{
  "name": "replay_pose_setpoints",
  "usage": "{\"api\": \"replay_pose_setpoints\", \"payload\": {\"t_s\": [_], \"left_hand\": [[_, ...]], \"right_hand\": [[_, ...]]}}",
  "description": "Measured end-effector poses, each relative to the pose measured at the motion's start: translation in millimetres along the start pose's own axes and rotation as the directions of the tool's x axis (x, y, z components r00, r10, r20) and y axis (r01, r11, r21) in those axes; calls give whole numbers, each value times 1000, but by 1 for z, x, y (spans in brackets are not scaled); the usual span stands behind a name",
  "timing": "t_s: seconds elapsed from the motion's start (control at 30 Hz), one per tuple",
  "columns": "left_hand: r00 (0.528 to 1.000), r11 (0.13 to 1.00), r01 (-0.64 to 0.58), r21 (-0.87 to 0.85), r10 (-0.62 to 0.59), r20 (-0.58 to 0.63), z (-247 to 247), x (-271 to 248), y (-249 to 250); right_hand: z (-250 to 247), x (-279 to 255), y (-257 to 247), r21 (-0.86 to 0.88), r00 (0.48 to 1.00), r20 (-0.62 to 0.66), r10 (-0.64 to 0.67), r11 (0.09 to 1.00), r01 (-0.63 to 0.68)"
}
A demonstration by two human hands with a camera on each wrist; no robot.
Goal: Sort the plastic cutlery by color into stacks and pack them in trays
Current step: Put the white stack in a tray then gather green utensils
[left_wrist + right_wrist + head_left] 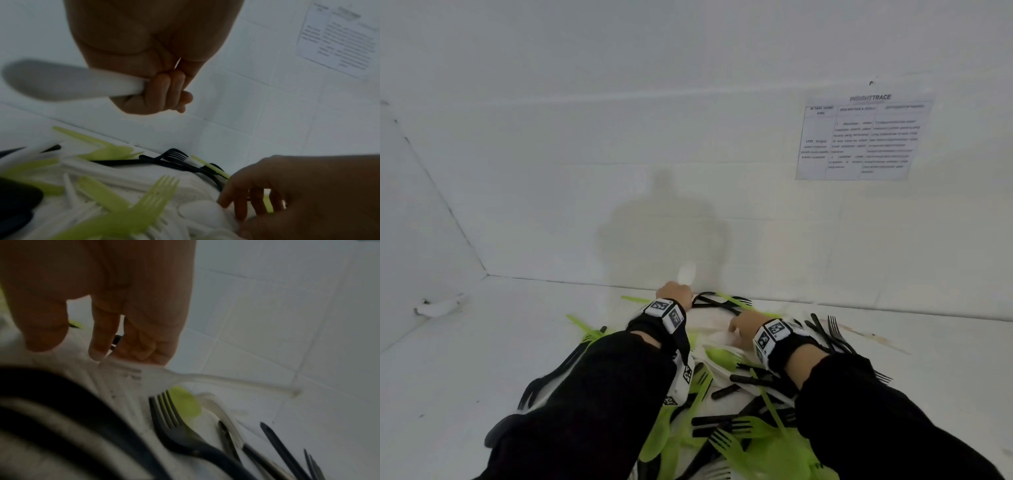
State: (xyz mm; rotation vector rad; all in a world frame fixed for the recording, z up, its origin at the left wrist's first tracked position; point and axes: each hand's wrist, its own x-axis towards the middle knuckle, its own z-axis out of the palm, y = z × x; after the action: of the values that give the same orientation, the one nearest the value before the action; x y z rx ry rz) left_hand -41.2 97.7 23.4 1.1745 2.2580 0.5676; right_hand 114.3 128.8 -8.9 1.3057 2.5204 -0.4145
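A mixed pile of green, black and white plastic cutlery [726, 383] lies on the white table [465, 370] close to the wall. My left hand [674, 292] is raised over the pile's far edge and grips a white spoon [61, 81] in its fist [156, 91], bowl sticking out. My right hand [741, 327] reaches down into the white pieces; its fingers [96, 345] hang fairly straight and touch a white fork [158, 376]. In the left wrist view the right hand [246, 199] hovers over a white spoon [201, 211]. A green fork [156, 194] and black forks [174, 154] lie nearby.
The white tiled wall stands just behind the pile, with a printed sheet [859, 140] stuck on it at the right. A small white object [438, 306] lies in the left corner. Black forks [170, 423] and a green spoon [187, 400] lie right of my right hand.
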Motion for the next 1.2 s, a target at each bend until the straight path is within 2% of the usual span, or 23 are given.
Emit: {"api": "replay_pose_setpoints", "payload": {"t_s": [0.23,0.3,0.43,0.53,0.6,0.7,0.83,0.93,1.03,1.13,1.2], "left_hand": [[997,997,67,-37,-69,-46,-13,10,-26],[995,995,79,-64,-82,-55,-15,10,-31],[988,977,102,-185,-122,-98,-12,10,-35],[990,978,92,-190,-110,-85,-6,5,-32],[993,980,75,-186,-91,-80,-2,2,-29],[995,978,62,-197,-76,-67,0,-5,-24],[999,966,53,-251,-51,12,-2,-16,-18],[995,904,84,-418,-52,88,3,-29,-13],[985,807,141,-573,-58,161,9,-45,-3],[967,726,171,-666,5,254,11,-64,9],[963,712,162,-683,36,266,10,-76,15]], "right_hand": [[2,7,4,-110,1000,-14,7,994,-8],[-3,6,6,-64,999,-43,32,997,-35],[-17,5,14,158,970,-220,105,985,-71],[-21,4,19,284,974,-189,127,956,-69],[-25,-1,18,290,969,-192,156,952,-96],[-28,-8,18,208,950,-237,204,966,-155],[-28,-17,20,293,936,-243,255,939,-180],[-35,-26,15,398,936,-250,246,908,-131],[-42,-37,3,496,916,-323,237,867,-49],[-44,-48,-15,540,915,-345,207,842,13],[-43,-56,-27,584,921,-344,180,810,60]]}}
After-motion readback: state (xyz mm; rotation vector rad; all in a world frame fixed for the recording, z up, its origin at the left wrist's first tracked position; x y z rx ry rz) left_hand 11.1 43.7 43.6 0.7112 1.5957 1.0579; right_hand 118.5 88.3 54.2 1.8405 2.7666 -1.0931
